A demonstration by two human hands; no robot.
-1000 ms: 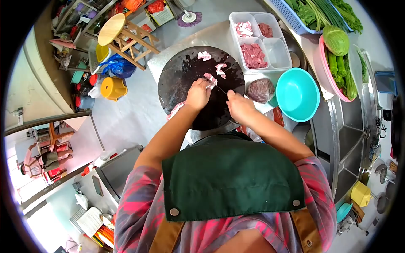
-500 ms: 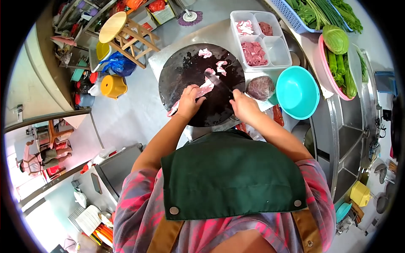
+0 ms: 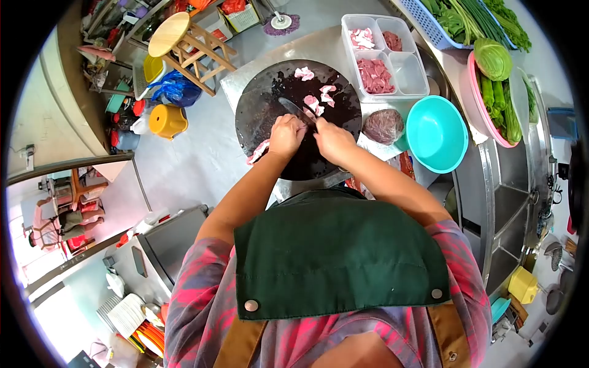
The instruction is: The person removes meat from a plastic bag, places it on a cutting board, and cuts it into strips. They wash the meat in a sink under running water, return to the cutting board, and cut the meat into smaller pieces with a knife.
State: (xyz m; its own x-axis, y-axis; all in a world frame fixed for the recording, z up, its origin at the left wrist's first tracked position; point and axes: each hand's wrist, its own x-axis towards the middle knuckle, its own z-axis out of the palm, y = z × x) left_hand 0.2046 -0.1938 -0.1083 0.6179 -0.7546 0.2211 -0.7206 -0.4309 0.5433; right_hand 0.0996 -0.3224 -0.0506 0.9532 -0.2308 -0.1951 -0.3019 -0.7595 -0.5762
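My right hand (image 3: 334, 141) is closed round the handle of a knife (image 3: 291, 107), whose blade slants up and left across the dark round chopping board (image 3: 257, 92). Beside the blade, my left hand (image 3: 287, 135) presses down with curled fingers on a strip of fatty meat (image 3: 260, 149). Most of that strip is covered by the hand; one end sticks out at its lower left. A cut slice (image 3: 313, 104) lies just beyond the blade. Farther off on the board are two more pale pink pieces, one piece of meat (image 3: 304, 73) near the far edge.
Right of the board stands a divided clear container (image 3: 397, 97) with cut meat in three compartments. A dark wrapped bundle (image 3: 384, 127) and a turquoise basin (image 3: 437, 134) sit nearby. Vegetables fill a pink basin (image 3: 470, 92) and a blue basket (image 3: 423, 21). A wooden stool (image 3: 170, 35) stands beyond the board.
Both hands have come closer together; the right hand and knife moved left. A slice now lies apart from the strip, beyond the blade. The view has shifted slightly.
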